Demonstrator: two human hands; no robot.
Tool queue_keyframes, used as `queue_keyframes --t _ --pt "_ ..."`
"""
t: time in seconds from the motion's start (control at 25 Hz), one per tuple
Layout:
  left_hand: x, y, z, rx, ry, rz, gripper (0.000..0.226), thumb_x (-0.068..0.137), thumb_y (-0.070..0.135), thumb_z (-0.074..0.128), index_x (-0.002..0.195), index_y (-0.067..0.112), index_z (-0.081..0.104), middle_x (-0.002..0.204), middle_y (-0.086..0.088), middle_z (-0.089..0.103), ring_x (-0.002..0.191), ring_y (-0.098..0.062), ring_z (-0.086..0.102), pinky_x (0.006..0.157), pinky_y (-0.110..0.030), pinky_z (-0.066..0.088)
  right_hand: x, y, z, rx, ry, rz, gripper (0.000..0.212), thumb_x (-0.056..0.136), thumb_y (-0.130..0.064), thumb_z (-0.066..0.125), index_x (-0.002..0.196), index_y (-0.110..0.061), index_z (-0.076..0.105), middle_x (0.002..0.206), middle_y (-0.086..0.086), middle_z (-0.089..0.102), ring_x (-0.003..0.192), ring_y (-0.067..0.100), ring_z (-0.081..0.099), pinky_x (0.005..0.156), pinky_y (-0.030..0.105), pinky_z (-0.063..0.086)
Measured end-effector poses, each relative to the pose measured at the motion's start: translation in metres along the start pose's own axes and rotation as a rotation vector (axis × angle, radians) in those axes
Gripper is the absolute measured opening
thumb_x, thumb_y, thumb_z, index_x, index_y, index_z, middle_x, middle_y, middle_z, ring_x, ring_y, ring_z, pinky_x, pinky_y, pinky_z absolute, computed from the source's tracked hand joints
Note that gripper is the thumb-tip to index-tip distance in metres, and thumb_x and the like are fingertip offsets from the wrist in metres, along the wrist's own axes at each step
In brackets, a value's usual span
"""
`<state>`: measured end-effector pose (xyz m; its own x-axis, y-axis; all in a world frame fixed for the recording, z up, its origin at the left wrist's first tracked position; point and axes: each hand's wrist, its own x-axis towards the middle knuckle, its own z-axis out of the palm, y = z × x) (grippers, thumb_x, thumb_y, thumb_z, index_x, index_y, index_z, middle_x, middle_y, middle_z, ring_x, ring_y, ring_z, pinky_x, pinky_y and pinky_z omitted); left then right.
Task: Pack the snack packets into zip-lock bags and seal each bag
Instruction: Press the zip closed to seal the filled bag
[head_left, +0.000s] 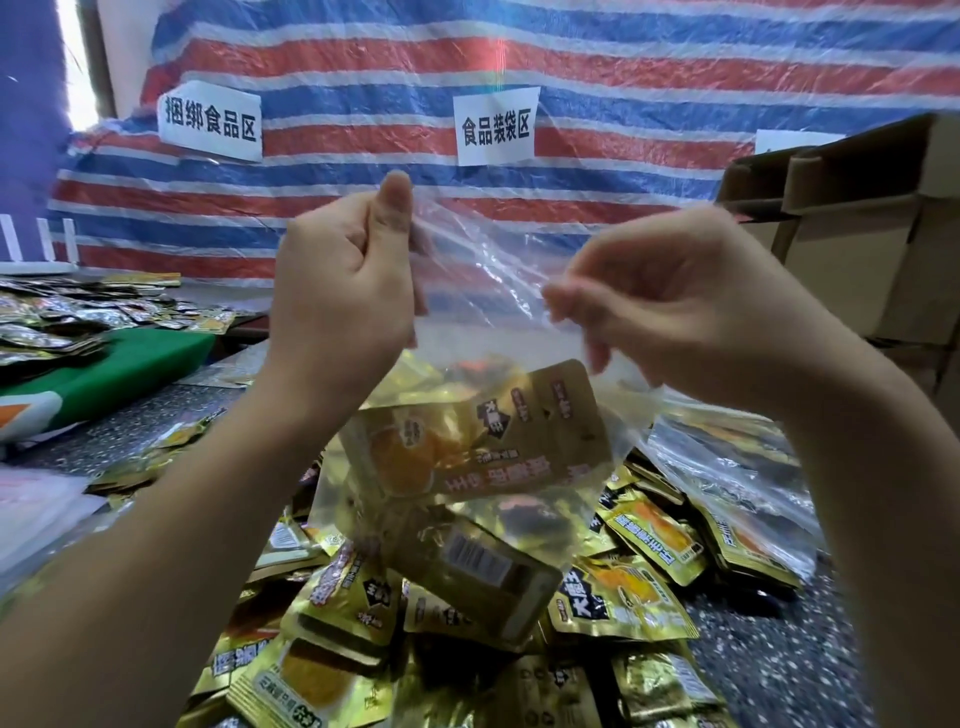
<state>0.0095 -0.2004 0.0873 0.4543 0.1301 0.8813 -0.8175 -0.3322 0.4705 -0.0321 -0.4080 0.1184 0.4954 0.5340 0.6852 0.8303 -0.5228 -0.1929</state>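
Left hand (343, 291) and right hand (675, 306) pinching the zip-lock bag (467, 415) top — raised above the gold snack packets (623, 603) heap (several inside), speckled table (769, 639) beneath

Both forearms rise from the near edge, the 2 hands raised side by side: left hand (343, 280) fisted (thumb up), right hand (670, 306) pinching with curled fingers.

Makeshift food-packing workshop: striped tarp wall (571, 62) w/ zone signs (496, 127), stacked cartons (852, 249), heaped snack packets (623, 597).
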Motion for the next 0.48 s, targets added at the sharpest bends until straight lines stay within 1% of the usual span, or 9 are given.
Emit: queue_keyframes --t 0.04,0.08,0.12,0.2,0.28,0.36,0.4,0.44,0.48 --pt "-0.002 -0.001 0.002 0.021 0.007 0.007 0.049 0.106 0.033 0.036 0.065 0.015 0.055 0.047 0.0 0.055 0.035 -0.012 0.051 0.041 -0.023 0.038 -0.002 -0.003 -0.001 0.08 -0.102 0.05 0.025 0.085 -0.036 0.067 0.082 -0.012 0.073 0.057 -0.009 0.064 0.046 0.004 0.053 0.044 0.014 0.037" --pt "-0.003 -0.001 0.003 0.027 0.01 0.011 0.05 0.106 0.033 0.036 0.064 0.014 0.054 0.047 -0.001 0.055 0.036 -0.011 0.05 0.042 -0.023 0.038 -0.003 -0.005 -0.002 0.11 -0.193 0.072 0.019 0.083 -0.033 0.071 0.083 -0.014 0.073 0.057 -0.018 0.063 0.048 -0.001 0.054 0.048 0.007 0.036" --pt "-0.003 -0.002 0.004 0.031 0.01 0.019 0.052 0.106 0.034 0.036 0.064 0.011 0.055 0.047 -0.001 0.055 0.037 -0.011 0.05 0.043 -0.024 0.038 -0.004 -0.006 -0.002 0.096 -0.257 0.074 0.013 0.082 -0.027 0.075 0.086 -0.014 0.074 0.056 -0.025 0.059 0.049 -0.005 0.053 0.05 0.004 0.035" --pt "-0.004 -0.001 0.006 0.042 0.006 0.041 0.054 0.106 0.034 0.037 0.066 0.004 0.057 0.048 -0.002 0.055 0.038 -0.011 0.05 0.043 -0.028 0.04 -0.004 -0.006 0.001 0.048 -0.319 0.097 0.009 0.081 -0.017 0.079 0.089 -0.015 0.075 0.052 -0.031 0.054 0.048 -0.006 0.05 0.049 0.003 0.033" --pt "-0.006 0.0 0.008 0.057 0.011 0.062 0.053 0.106 0.033 0.038 0.066 0.004 0.057 0.048 -0.002 0.054 0.04 -0.012 0.051 0.044 -0.031 0.042 -0.004 -0.008 0.002 0.03 -0.351 0.153 0.01 0.082 -0.013 0.079 0.087 -0.02 0.075 0.059 -0.028 0.061 0.051 -0.006 0.052 0.051 0.004 0.036" --pt "-0.008 0.001 0.01 0.07 0.011 0.069 0.051 0.105 0.034 0.038 0.067 0.006 0.057 0.049 -0.006 0.054 0.042 -0.017 0.052 0.046 -0.037 0.044 -0.004 -0.008 0.003 -0.033 -0.373 0.21 0.012 0.084 -0.014 0.076 0.083 -0.026 0.073 0.073 -0.02 0.069 0.061 -0.007 0.059 0.058 0.005 0.041" --pt "-0.01 0.001 0.011 0.073 0.004 0.071 0.05 0.105 0.034 0.038 0.067 0.007 0.057 0.05 -0.006 0.055 0.043 -0.018 0.053 0.046 -0.037 0.044 -0.005 -0.008 0.004 -0.089 -0.381 0.235 0.012 0.086 -0.017 0.074 0.082 -0.027 0.071 0.077 -0.019 0.07 0.066 -0.008 0.061 0.062 0.005 0.042" --pt "-0.011 0.002 0.013 0.075 -0.008 0.072 0.049 0.105 0.034 0.038 0.067 0.01 0.057 0.05 -0.005 0.055 0.042 -0.015 0.053 0.045 -0.036 0.043 -0.005 -0.009 0.006 -0.147 -0.396 0.259 0.012 0.087 -0.02 0.072 0.08 -0.029 0.069 0.079 -0.021 0.069 0.069 -0.01 0.061 0.063 0.005 0.043" --pt "-0.013 0.002 0.016 0.085 -0.026 0.076 0.047 0.105 0.034 0.039 0.067 0.012 0.057 0.05 -0.004 0.055 0.042 -0.014 0.052 0.045 -0.034 0.043 -0.005 -0.009 0.009 -0.203 -0.427 0.281 0.013 0.088 -0.022 0.07 0.079 -0.03 0.067 0.079 -0.02 0.068 0.07 -0.009 0.061 0.061 0.007 0.044"
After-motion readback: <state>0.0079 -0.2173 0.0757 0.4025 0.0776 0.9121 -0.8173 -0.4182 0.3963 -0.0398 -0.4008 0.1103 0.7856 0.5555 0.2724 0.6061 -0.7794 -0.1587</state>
